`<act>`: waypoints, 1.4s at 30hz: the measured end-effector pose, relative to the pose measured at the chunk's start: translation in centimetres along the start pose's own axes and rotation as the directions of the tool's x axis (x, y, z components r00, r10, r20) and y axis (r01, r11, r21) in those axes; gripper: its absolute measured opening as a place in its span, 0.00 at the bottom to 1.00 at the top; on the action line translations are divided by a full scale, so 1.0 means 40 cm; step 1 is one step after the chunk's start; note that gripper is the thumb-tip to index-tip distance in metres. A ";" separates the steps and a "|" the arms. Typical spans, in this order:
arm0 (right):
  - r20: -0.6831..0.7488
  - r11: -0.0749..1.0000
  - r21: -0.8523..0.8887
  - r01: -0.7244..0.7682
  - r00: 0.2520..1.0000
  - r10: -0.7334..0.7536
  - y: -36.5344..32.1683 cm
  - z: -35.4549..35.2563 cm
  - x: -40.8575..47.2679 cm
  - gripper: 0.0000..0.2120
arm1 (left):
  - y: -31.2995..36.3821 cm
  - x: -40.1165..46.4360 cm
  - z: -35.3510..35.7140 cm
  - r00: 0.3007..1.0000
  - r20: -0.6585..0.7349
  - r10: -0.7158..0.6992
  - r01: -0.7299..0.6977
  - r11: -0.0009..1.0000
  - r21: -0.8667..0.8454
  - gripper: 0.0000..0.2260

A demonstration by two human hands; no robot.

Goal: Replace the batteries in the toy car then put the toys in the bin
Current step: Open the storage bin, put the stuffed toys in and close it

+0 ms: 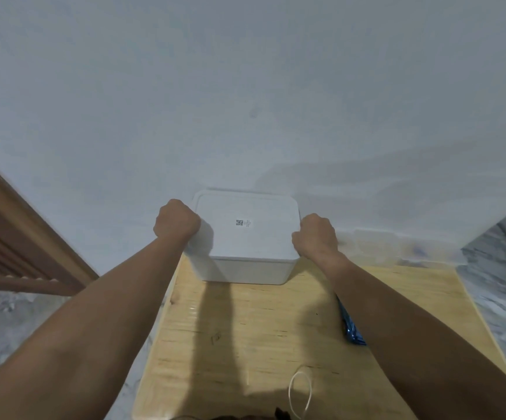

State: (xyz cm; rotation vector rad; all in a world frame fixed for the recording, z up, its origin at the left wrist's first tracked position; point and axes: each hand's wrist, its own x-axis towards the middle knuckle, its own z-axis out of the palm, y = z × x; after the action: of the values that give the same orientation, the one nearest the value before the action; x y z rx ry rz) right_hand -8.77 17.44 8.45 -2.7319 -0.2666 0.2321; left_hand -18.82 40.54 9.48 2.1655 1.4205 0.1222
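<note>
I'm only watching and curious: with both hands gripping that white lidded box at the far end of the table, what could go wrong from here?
The bin sits at the table's far edge by the wall; a push from the left hand or right hand might tip it off. The right forearm crosses a blue packet and could sweep it away.

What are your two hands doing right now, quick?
Left hand: closed on the left edge of the white bin, lid on.
Right hand: closed on the bin's right edge.
</note>
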 end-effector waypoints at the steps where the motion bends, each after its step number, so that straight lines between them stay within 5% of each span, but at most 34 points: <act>1: 0.000 1.000 0.001 0.001 1.000 -0.001 0.000 0.000 -0.002 0.11 | -0.002 0.003 0.003 1.000 0.009 0.006 -0.006 1.000 -0.001 0.09; 4: -0.016 1.000 0.007 0.018 1.000 -0.018 0.002 -0.001 -0.014 0.02 | -0.008 0.010 0.011 1.000 0.024 0.020 -0.020 1.000 0.010 0.06; 7: -0.029 0.998 -0.009 0.068 0.997 -0.068 -0.005 0.008 -0.025 0.13 | -0.013 0.017 0.035 0.978 0.024 0.209 -0.210 0.976 0.060 0.12; 11: 0.016 0.977 -0.033 0.211 0.977 -0.210 -0.029 0.027 -0.020 0.25 | -0.015 0.028 0.076 0.809 0.080 0.582 -0.577 0.762 0.293 0.20; 15: 0.084 0.946 -0.095 0.311 0.949 -0.304 -0.045 0.054 0.002 0.31 | -0.019 0.020 0.105 0.725 0.211 0.655 -0.687 0.665 0.294 0.28; 26: 0.110 0.889 -0.257 0.378 0.926 -0.362 -0.028 0.104 0.047 0.34 | -0.040 0.026 0.138 0.696 0.241 0.677 -0.710 0.599 0.370 0.32; 42: 0.058 0.925 -0.202 0.321 0.947 -0.316 -0.014 0.139 0.060 0.39 | -0.041 0.038 0.145 0.691 0.254 0.676 -0.709 0.567 0.419 0.33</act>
State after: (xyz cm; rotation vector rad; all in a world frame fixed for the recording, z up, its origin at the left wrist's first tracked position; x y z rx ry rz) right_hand -7.63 20.47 3.29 -2.8357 -0.7752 0.1529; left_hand -17.43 40.11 3.42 3.0308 0.4737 -0.0380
